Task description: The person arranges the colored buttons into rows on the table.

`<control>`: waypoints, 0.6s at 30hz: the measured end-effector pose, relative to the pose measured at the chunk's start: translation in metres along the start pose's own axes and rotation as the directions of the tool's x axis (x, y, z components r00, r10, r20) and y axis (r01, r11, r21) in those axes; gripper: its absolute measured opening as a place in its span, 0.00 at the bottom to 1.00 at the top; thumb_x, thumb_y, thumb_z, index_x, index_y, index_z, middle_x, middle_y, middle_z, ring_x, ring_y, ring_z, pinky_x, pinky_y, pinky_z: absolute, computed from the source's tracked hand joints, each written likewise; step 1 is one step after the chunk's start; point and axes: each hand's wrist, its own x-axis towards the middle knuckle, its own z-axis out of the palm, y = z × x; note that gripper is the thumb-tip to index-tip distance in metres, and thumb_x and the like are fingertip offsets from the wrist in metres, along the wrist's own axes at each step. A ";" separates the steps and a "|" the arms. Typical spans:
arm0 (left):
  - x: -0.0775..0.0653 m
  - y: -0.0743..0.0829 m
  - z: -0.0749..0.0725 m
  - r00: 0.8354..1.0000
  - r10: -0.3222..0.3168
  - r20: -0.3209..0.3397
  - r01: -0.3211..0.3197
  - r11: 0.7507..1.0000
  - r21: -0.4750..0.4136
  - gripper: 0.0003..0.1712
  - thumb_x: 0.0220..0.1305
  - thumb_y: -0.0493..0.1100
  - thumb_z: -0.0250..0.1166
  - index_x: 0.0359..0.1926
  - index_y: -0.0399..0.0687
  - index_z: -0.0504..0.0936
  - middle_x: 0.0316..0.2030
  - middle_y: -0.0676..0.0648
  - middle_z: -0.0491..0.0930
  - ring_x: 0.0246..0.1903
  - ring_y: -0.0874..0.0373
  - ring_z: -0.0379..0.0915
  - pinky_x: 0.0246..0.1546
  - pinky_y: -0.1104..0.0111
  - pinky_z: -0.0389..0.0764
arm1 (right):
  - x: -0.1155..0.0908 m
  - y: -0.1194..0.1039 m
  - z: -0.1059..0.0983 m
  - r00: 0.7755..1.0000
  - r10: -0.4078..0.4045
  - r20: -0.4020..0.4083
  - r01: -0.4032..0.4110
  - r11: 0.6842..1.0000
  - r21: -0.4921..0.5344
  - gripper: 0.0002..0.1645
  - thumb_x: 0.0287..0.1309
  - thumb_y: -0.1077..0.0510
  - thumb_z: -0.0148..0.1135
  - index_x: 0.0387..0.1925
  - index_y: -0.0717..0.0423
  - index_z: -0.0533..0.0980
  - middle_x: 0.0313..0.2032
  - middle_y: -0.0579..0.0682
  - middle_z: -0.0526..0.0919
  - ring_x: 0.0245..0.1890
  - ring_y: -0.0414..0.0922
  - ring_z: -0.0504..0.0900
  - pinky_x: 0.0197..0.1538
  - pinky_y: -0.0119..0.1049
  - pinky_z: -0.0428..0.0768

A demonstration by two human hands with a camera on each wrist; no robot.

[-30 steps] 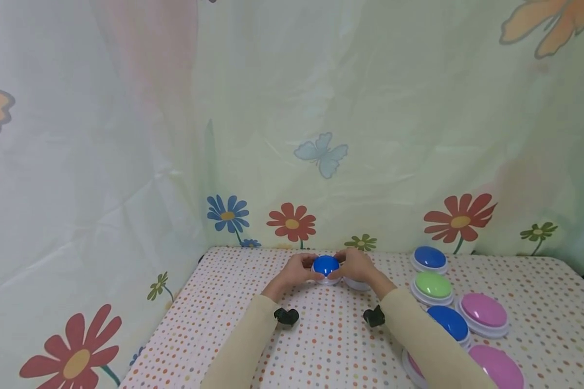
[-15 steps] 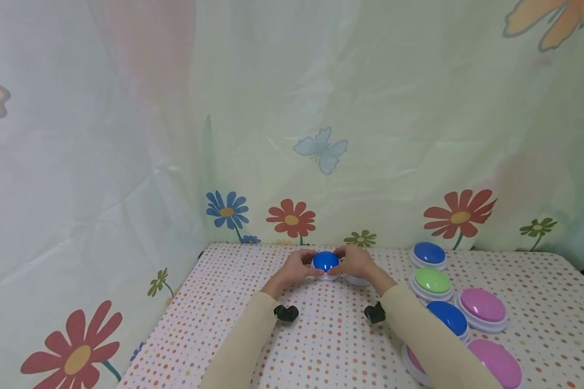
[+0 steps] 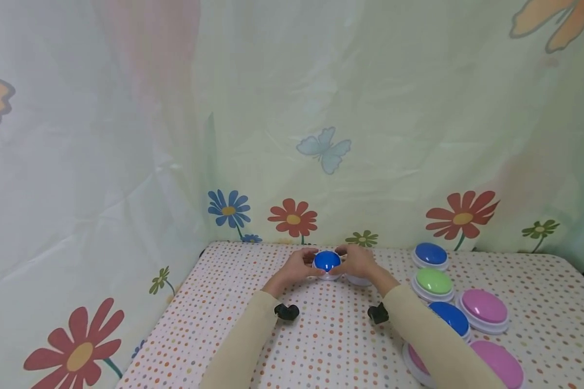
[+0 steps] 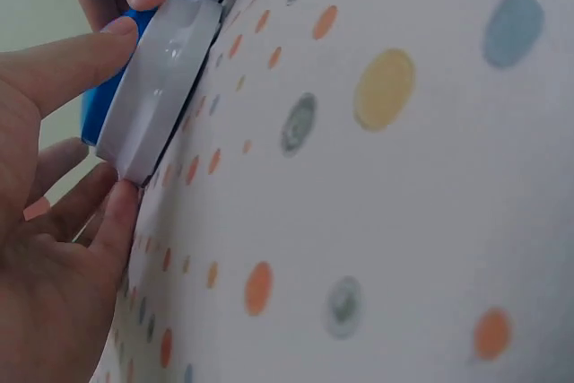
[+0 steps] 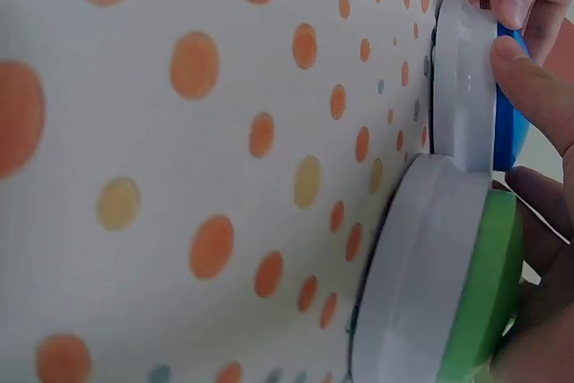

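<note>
A blue dome button (image 3: pixel 327 260) with a white round base sits flat near the back edge of the table. My left hand (image 3: pixel 296 266) grips its left side, thumb at the front and fingers round the side. From the other side my right hand (image 3: pixel 359 262) holds it too, its thumb on the blue rim in the right wrist view. Right beside it, touching its base, stands a green dome button (image 5: pixel 489 284). In the head view my right hand hides most of that green one, leaving part of its white base in sight.
Along the right side of the dotted table (image 3: pixel 316 346) stand more dome buttons: a blue one (image 3: pixel 430 253) at the back, a light green one (image 3: pixel 434 281), a pink one (image 3: pixel 484 306) and others partly behind my right sleeve (image 3: pixel 428 335). A flowered curtain (image 3: pixel 389 178) hangs behind.
Both hands keep their hold on the blue button, which stays in place. Only the head view has shifted slightly.
</note>
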 end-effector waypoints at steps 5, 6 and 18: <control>0.000 0.011 -0.006 0.999 0.037 -0.006 -0.037 0.999 0.006 0.37 0.59 0.48 0.72 0.67 0.43 0.69 0.61 0.44 0.72 0.57 0.48 0.70 0.54 0.60 0.76 | 0.001 0.003 -0.013 1.000 -0.029 0.002 0.029 0.999 0.020 0.40 0.48 0.46 0.76 0.59 0.63 0.73 0.56 0.60 0.77 0.56 0.59 0.74 0.59 0.63 0.66; 0.000 0.015 -0.007 0.999 0.050 -0.008 -0.050 0.999 0.010 0.36 0.60 0.48 0.71 0.66 0.42 0.70 0.61 0.43 0.72 0.57 0.48 0.70 0.54 0.60 0.75 | 0.000 0.003 -0.017 0.999 -0.037 0.006 0.037 0.999 0.030 0.40 0.48 0.47 0.76 0.59 0.63 0.73 0.56 0.61 0.77 0.56 0.60 0.74 0.58 0.61 0.69; 0.016 0.053 0.005 0.975 0.219 0.047 -0.220 0.975 0.022 0.28 0.63 0.43 0.68 0.63 0.41 0.73 0.60 0.39 0.73 0.60 0.42 0.67 0.54 0.64 0.74 | -0.021 0.017 -0.069 0.996 -0.090 0.017 0.090 0.996 0.014 0.32 0.54 0.51 0.72 0.55 0.68 0.75 0.51 0.65 0.79 0.53 0.62 0.75 0.52 0.54 0.76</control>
